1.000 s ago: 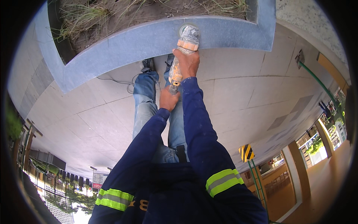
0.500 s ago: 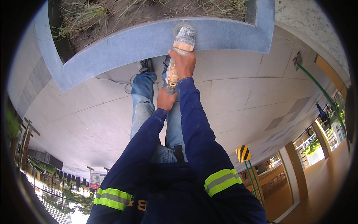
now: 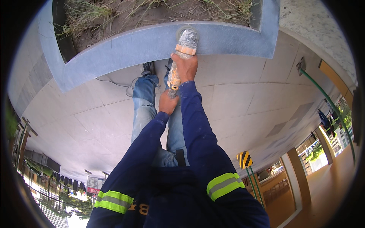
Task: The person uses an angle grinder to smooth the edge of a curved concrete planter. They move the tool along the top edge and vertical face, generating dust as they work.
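Left hand [image 3: 167,103] and right hand [image 3: 186,68] grip a dusty orange-grey grinder [image 3: 187,38]. It's inched left near the blue-grey planter rim [image 3: 235,40]'s inner edge, over adjoining surface.

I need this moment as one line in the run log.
left hand grip: grinder, rear end | right hand grip: grinder body | grinder head: over blue ledge | past ledge: soil, dry grass

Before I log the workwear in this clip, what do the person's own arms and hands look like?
The long navy sleeves reach the wrists, each crossed by a yellow-green band with a grey middle stripe; pale specks mark the right one. The left hand and right hand wear no gloves.
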The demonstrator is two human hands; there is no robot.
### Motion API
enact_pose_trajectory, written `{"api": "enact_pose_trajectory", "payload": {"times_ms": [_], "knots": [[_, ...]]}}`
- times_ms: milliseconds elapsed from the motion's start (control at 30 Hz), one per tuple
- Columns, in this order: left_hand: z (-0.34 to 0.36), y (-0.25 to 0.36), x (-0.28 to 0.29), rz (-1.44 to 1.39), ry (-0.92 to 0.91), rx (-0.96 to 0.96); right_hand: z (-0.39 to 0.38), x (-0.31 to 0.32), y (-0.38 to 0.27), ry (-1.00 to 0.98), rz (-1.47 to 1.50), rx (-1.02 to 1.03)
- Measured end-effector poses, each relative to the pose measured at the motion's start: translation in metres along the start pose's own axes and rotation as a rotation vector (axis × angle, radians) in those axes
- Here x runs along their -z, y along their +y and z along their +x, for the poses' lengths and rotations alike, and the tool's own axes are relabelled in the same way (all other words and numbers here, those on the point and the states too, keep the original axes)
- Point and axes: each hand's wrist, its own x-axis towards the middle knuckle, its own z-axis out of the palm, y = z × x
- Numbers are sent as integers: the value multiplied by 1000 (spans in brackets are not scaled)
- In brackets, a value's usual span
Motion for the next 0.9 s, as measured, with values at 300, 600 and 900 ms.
{"api": "enact_pose_trajectory", "payload": {"times_ms": [300, 600, 900], "knots": [[6, -1, -7, 125, -12, -24, 11, 14, 6, 72, 52, 18], [5, 0, -1, -15, 13, -37, 1, -3, -6, -46, -72, -23], [-23, -42, 4, 89, -47, -47, -33, 19, 25, 76, 10, -100]]}}
